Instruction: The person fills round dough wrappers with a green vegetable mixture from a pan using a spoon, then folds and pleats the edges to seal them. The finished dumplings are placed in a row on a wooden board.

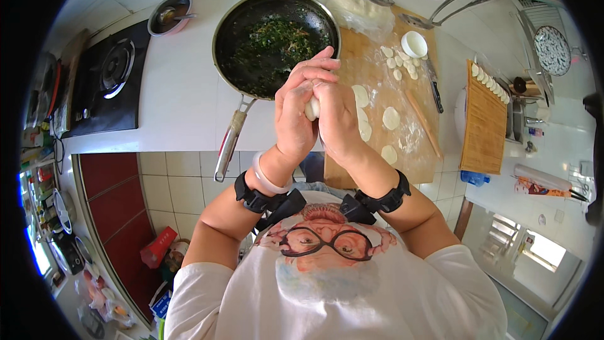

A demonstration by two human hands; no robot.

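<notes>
My left hand [296, 115] and my right hand [337, 113] are cupped together around a white dough dumpling [312, 108], their thumbs pressing at its top. Only a small part of the dumpling shows between the palms. Both hands are above the counter's front, just off the near rim of a dark frying pan [245, 73] with chopped green filling [278, 35] in it. To the right, flat dough wrappers [390, 118] lie on a floured wooden board [377, 170]. Small dough pieces [398, 62] sit farther back, beside a white bowl [415, 44].
A rolling pin [423, 123] and a knife [434, 87] lie along the board's right side. Bagged dough [361, 9] rests at its back. The pan's handle [231, 144] juts past the counter edge. Farther right, a bamboo tray [483, 127] carries a row of dumplings. A gas stove [106, 85] stands left.
</notes>
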